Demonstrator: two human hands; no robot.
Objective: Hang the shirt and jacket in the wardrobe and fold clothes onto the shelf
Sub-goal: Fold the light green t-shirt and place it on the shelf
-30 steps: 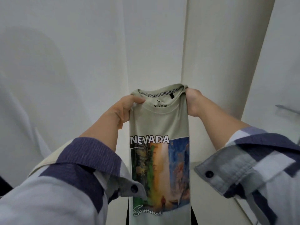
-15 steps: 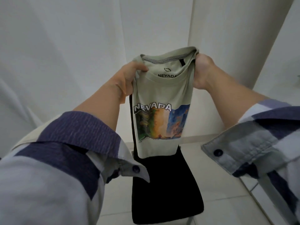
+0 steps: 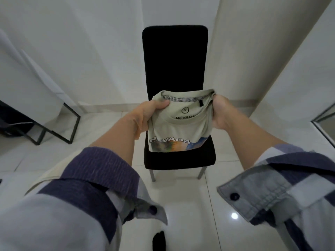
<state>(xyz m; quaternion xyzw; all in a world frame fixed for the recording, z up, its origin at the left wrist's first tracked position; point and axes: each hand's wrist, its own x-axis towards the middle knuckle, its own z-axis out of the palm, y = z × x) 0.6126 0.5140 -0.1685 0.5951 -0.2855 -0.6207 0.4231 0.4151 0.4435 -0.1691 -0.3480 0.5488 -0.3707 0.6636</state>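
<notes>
T-shirt (image 3: 178,127) — soft sage cotton, folded narrow — gripped at collar by left hand (image 3: 151,113) and right hand (image 3: 220,113).

Black chair (image 3: 175,66) on glossy white tiled floor (image 3: 190,205), pale walls (image 3: 81,42) behind.

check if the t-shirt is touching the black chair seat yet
Cannot tell. The head view shows the t-shirt, held at the collar by both hands, with its lower edge overlapping the chair seat, but no plain contact or gap.
</notes>
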